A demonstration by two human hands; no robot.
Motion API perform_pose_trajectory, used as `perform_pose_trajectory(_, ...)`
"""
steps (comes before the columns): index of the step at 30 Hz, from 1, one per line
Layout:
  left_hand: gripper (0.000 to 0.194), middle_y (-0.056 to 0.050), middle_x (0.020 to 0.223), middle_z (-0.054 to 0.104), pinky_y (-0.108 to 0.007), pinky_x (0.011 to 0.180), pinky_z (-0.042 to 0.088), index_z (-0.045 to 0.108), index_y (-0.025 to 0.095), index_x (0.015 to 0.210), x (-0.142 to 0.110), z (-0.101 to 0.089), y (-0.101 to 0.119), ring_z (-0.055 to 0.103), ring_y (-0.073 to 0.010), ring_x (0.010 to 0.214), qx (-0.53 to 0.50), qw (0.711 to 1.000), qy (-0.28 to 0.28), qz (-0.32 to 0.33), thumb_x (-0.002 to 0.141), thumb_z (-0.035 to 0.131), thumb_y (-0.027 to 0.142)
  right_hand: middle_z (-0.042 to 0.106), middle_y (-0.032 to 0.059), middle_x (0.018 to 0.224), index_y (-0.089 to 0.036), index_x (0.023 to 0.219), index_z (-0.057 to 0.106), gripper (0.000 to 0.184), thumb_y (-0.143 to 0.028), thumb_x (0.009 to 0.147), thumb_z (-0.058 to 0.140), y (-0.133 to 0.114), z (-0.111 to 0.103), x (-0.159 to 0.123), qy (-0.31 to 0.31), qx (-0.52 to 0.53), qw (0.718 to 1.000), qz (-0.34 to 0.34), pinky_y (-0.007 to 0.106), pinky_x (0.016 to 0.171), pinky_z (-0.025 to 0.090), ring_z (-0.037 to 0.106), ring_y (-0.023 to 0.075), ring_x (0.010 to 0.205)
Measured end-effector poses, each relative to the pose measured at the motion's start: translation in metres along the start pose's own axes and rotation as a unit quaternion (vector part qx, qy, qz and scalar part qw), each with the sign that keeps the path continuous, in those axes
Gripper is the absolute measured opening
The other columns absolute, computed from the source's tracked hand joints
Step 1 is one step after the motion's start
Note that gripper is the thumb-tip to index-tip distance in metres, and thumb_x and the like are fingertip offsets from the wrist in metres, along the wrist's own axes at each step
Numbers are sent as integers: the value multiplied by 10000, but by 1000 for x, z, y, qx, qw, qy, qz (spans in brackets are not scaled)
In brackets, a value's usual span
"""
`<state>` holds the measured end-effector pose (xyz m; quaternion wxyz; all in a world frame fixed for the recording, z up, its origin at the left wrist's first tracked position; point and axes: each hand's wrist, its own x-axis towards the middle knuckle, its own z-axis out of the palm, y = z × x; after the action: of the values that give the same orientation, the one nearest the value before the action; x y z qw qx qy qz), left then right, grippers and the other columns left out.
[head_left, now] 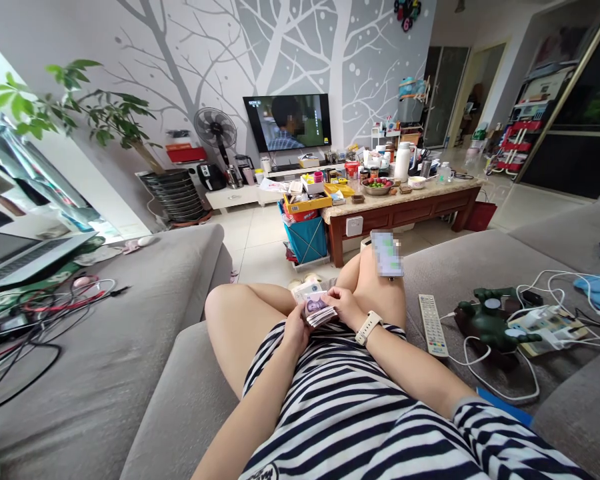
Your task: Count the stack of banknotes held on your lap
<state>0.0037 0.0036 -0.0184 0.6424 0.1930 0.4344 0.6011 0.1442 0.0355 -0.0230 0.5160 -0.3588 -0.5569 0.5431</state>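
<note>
A stack of banknotes [317, 305], with a purplish note on top, is held over my lap. My left hand [295, 329] grips the stack's left side. On the other side, my right hand [349, 308] has its fingers closed at the right edge of the notes; whether it pinches one note or several, I cannot tell. Just beyond the stack lie more pale notes [306, 289], partly covered by it. A phone [387, 253] with a blurred screen rests on my right leg. A pale watch [369, 328] is on my right wrist.
To the right on the grey sofa [445, 267] lie a remote control [433, 327], a dark green massager-like object [487, 320] and a power strip [547, 330] with white cables. Cables and a laptop [25, 263] are at left. Ahead stands a cluttered coffee table [405, 228].
</note>
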Motion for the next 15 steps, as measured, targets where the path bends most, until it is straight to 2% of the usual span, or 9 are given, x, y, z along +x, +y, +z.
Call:
perform_pose_trajectory(7,254,-129,871,711,-393,645,590,658,90,1012,6,-3,-2,684,-221,684,7,1000,16,10,843,540,239,550,-20,653,-166,695,583,327,-461,663,720,1,0,0,-14,31,999,9,247,581,389,477,117,598)
perform_pose_trajectory(15,271,-138,907,710,-395,643,590,652,95,1048,5,-1,0,691,-232,703,2,999,32,3,852,538,244,610,9,702,-166,782,617,320,-434,651,732,-2,2,-1,-14,69,997,29,256,585,420,526,134,620)
